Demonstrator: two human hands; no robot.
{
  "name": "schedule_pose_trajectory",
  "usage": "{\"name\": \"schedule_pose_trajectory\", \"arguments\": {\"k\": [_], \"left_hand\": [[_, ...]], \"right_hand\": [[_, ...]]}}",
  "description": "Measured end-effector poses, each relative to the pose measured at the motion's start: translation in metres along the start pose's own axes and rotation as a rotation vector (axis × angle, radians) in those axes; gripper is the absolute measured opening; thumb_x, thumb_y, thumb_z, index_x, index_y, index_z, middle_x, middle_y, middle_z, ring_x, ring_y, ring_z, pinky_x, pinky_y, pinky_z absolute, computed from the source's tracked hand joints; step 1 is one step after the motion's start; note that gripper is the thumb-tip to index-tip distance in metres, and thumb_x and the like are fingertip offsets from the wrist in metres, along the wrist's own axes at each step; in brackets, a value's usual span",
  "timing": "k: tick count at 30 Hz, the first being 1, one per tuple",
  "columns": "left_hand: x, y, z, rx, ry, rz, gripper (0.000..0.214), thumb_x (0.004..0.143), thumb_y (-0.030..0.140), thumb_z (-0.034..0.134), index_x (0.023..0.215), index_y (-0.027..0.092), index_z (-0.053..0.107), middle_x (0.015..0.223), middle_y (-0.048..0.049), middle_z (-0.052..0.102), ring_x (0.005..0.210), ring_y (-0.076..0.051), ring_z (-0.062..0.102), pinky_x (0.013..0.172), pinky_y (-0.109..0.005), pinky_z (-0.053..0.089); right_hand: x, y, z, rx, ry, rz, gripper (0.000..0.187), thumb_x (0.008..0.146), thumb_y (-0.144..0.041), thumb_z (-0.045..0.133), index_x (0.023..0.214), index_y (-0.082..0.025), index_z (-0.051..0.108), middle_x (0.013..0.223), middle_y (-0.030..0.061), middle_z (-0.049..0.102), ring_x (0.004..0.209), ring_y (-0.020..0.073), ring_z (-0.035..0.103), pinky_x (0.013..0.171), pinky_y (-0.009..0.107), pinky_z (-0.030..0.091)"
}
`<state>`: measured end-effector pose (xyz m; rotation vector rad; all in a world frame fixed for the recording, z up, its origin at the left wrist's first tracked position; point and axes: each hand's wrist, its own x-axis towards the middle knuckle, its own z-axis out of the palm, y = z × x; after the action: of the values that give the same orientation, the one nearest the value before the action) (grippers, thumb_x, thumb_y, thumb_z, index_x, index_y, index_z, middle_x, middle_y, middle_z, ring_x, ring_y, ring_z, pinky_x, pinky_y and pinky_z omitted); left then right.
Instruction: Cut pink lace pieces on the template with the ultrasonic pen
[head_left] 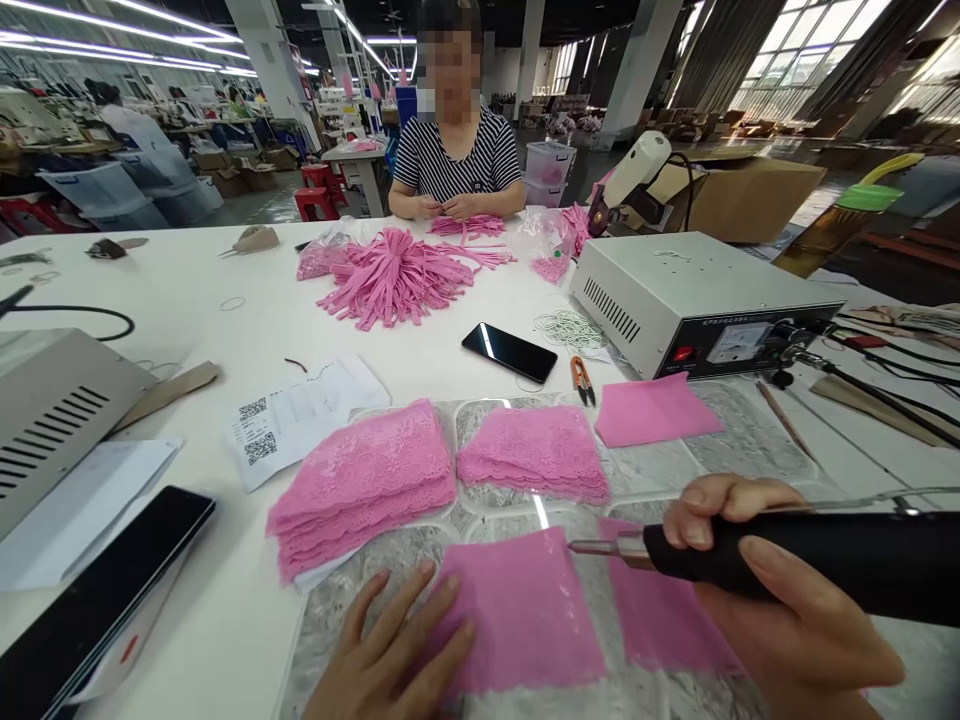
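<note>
My left hand (pixel 405 640) lies with spread fingers on the left side of a pink fabric piece (pixel 517 610). In my right hand (pixel 780 590) is a black handheld ultrasonic welder (pixel 750 560), its metal tip pointing left, close to the piece's upper right edge. Whether the tip touches the fabric I cannot tell. Under the welder lies a second pink piece (pixel 660 620), partly hidden by my right hand. Behind them sit two stacks of pink lace, a taller left stack (pixel 367 470) and a right stack (pixel 536 455), with a plain pink piece (pixel 656 410) beside them.
A grey control box (pixel 697 300) with cables stands at the right. Orange thread snips (pixel 582 380) and a phone (pixel 510 352) lie mid-table. Pink straps (pixel 397 275) are heaped farther back. Opposite sits a person (pixel 457 160). Another phone (pixel 112 600) rests at the left.
</note>
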<state>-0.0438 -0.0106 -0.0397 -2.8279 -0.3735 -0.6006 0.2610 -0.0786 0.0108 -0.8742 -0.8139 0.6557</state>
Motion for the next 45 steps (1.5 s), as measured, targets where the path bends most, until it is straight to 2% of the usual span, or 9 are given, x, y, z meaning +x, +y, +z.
{"name": "schedule_pose_trajectory", "arguments": {"k": [7, 19, 25, 29, 34, 40, 45], "left_hand": [[-0.006, 0.002, 0.005, -0.03, -0.013, 0.031, 0.045, 0.093, 0.051, 0.053, 0.131, 0.029, 0.057, 0.142, -0.0049, 0.052, 0.139, -0.031, 0.037, 0.118, -0.054, 0.012], [-0.003, 0.0, 0.002, -0.026, -0.02, 0.045, 0.041, 0.092, 0.052, 0.054, 0.125, 0.028, 0.062, 0.14, -0.0033, 0.054, 0.14, -0.03, 0.036, 0.119, -0.053, 0.01], [0.0, 0.002, -0.004, -0.053, -0.043, 0.019, 0.041, 0.091, 0.051, 0.056, 0.123, 0.026, 0.063, 0.139, -0.0045, 0.055, 0.14, -0.03, 0.034, 0.119, -0.053, 0.008], [0.004, 0.006, -0.012, -0.052, -0.127, -0.019, 0.039, 0.091, 0.047, 0.057, 0.124, 0.026, 0.062, 0.14, -0.0042, 0.054, 0.14, -0.029, 0.036, 0.119, -0.053, 0.009], [0.004, 0.004, -0.008, -0.042, -0.047, 0.015, 0.037, 0.092, 0.048, 0.053, 0.119, 0.025, 0.065, 0.139, -0.004, 0.054, 0.14, -0.03, 0.036, 0.119, -0.054, 0.008], [0.004, 0.002, -0.006, -0.035, -0.046, 0.033, 0.038, 0.091, 0.048, 0.056, 0.119, 0.025, 0.065, 0.138, -0.0049, 0.055, 0.138, -0.031, 0.038, 0.119, -0.054, 0.009], [0.0, 0.008, -0.004, -0.065, -0.05, -0.049, 0.036, 0.094, 0.048, 0.05, 0.121, 0.027, 0.064, 0.138, -0.0043, 0.056, 0.138, -0.029, 0.038, 0.119, -0.054, 0.012]], "right_hand": [[-0.011, -0.012, -0.005, -0.072, -0.037, 0.061, 0.014, 0.078, -0.033, 0.073, 0.08, -0.023, 0.064, 0.07, 0.0009, 0.057, 0.057, 0.0144, 0.055, 0.053, 0.028, 0.055], [-0.01, -0.01, -0.005, -0.111, -0.099, 0.081, 0.01, 0.081, -0.03, 0.07, 0.081, -0.024, 0.062, 0.071, 0.0017, 0.057, 0.057, 0.0157, 0.056, 0.052, 0.032, 0.056], [-0.014, -0.013, -0.007, -0.11, -0.067, 0.057, 0.006, 0.081, -0.028, 0.064, 0.081, -0.023, 0.061, 0.072, 0.0023, 0.055, 0.056, 0.0152, 0.055, 0.052, 0.03, 0.054], [-0.028, -0.018, -0.019, -0.149, -0.082, 0.088, 0.006, 0.082, -0.03, 0.057, 0.083, -0.023, 0.059, 0.071, 0.0037, 0.051, 0.057, 0.0175, 0.053, 0.05, 0.03, 0.052], [-0.043, -0.014, -0.034, -0.198, -0.104, 0.1, 0.01, 0.084, -0.033, 0.05, 0.089, -0.026, 0.056, 0.075, 0.0052, 0.049, 0.059, 0.02, 0.051, 0.051, 0.035, 0.052], [-0.036, -0.018, -0.02, -0.222, -0.159, 0.086, 0.008, 0.087, -0.03, 0.048, 0.087, -0.026, 0.055, 0.07, 0.004, 0.05, 0.057, 0.019, 0.052, 0.05, 0.031, 0.051], [-0.032, -0.021, -0.017, -0.216, -0.2, 0.082, 0.007, 0.087, -0.031, 0.051, 0.088, -0.027, 0.057, 0.068, 0.0039, 0.052, 0.058, 0.0198, 0.052, 0.051, 0.031, 0.052]]}}
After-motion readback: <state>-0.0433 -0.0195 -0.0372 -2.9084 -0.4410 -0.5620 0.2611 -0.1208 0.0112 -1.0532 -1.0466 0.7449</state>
